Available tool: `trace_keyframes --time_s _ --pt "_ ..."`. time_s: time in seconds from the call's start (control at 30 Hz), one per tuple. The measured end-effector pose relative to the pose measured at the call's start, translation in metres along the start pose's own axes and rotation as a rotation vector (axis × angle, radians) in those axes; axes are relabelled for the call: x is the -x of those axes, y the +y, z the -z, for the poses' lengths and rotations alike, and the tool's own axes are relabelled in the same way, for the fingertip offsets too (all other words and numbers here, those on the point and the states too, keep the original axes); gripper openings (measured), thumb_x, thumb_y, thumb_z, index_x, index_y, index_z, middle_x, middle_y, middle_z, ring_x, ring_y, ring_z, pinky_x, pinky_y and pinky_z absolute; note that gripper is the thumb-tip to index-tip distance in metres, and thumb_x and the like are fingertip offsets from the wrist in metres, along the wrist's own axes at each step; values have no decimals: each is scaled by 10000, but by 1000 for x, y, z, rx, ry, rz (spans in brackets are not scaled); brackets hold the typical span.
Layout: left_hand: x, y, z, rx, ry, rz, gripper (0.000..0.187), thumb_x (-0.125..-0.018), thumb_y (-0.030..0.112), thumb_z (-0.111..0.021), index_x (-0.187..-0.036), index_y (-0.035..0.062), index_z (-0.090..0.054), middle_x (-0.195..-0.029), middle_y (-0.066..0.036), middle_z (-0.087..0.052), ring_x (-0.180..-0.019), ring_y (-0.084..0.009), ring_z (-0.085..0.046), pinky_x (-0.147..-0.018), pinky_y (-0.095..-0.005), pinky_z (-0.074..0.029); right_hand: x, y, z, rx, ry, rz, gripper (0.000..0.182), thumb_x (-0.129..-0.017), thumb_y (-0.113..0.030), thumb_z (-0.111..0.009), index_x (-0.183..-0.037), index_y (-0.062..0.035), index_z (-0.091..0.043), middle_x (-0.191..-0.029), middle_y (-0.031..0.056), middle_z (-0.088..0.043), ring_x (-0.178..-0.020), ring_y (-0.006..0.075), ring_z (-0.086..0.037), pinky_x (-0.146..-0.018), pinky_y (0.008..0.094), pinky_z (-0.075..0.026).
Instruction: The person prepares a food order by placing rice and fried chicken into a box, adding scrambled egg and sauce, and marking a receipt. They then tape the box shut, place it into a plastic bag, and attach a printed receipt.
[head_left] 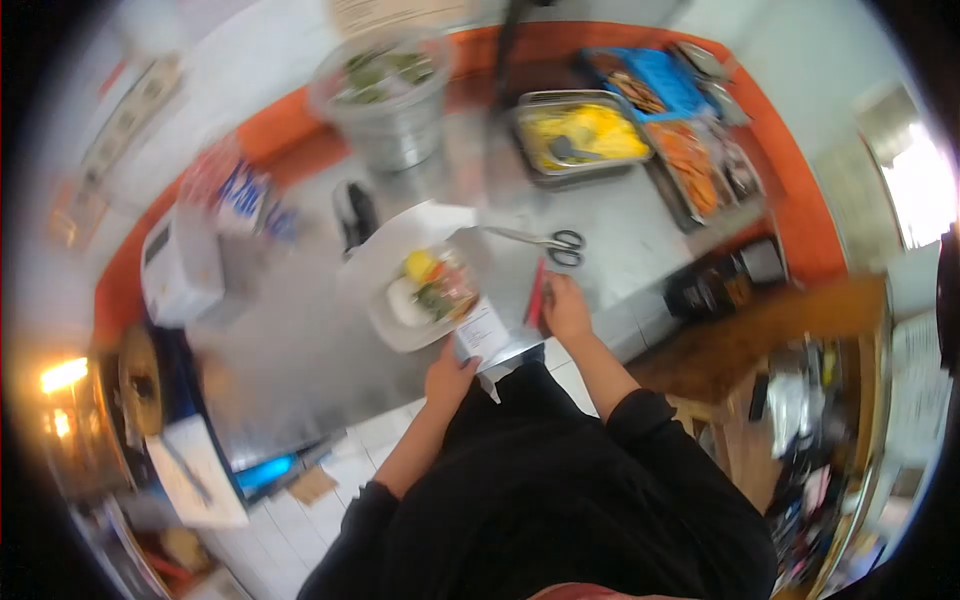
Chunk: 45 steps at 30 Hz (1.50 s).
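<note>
My left hand (450, 378) is closed on the edge of a small white printed slip (483, 333), which overlaps the near side of a white takeaway box (385, 318). Inside the box lie white rice (407, 302), a yellow piece (421, 266) and mixed greens and reddish food (450, 290). Just right of the box, my right hand (567, 308) grips a slim red object (537, 292); blur hides its exact kind. Beyond that hand, scissors with black handles (566, 248) rest on the metal table (290, 350), blades pointing left towards the box.
A steel tray of yellow food (585, 135) with a dark utensil stands at the back. To its right are a tray of orange food (688, 165) and a blue container (670, 85). A clear bucket with green leaves (390, 105) and a white box-shaped item (182, 262) stand left.
</note>
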<state>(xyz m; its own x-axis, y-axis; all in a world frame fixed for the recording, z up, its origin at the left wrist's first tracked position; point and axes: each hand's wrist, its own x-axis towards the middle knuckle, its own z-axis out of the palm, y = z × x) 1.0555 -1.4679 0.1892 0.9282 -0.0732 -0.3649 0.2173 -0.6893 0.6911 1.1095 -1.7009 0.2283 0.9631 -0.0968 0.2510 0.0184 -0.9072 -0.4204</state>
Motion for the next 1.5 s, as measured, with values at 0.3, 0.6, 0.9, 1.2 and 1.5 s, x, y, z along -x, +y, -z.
trace_keyframes --time_s 0.3,0.6,0.9,1.2,1.5 --pt "42 10 8 121 51 -368 500 -764 172 -626 -1205 37 -431 -659 -50 -573 -588 -130 -529 -591 -285 -443 141 97 154 -79 -214 -650 280 -772 -301 -552 -950 -87 -581 -802 108 -609 -808 318 -561 -720 391 -440" --pt "77 68 -69 -191 -92 -445 185 -801 173 -590 -834 -4 -547 -672 -42 -563 -612 -120 -518 -580 -256 -418 337 335 238 179 490 -1245 450 -746 -289 -603 -1140 -98 -501 -1228 231 -391 -1050 401 -441 -854 408 -398" --pt "134 198 -237 214 -380 -627 201 -801 103 -567 -995 49 -569 -750 3 -501 -564 -45 -412 -496 -180 -332 372 436 262 244 132 -980 780 -673 -405 -668 -1317 -188 -286 -1307 208 -307 -1169 379 -342 -946 429 -317" --pt "193 291 -324 251 -981 -431 290 -853 180 -512 -1129 95 -482 -865 -25 -490 -601 -61 -452 -521 -194 -388 346 332 345 -276 495 -834 922 -517 -238 -704 -1299 -77 -241 -1047 229 -535 -948 354 -536 -827 406 -432" --pt "277 321 -405 536 -1443 -29 501 -919 428 -246 -1284 87 -288 -1229 -82 -424 -1093 -219 -450 -894 -371 -379 421 214 334 -556 638 -947 963 -549 -217 -748 -1317 3 -210 -1294 213 -330 -1217 348 -291 -997 424 -249"
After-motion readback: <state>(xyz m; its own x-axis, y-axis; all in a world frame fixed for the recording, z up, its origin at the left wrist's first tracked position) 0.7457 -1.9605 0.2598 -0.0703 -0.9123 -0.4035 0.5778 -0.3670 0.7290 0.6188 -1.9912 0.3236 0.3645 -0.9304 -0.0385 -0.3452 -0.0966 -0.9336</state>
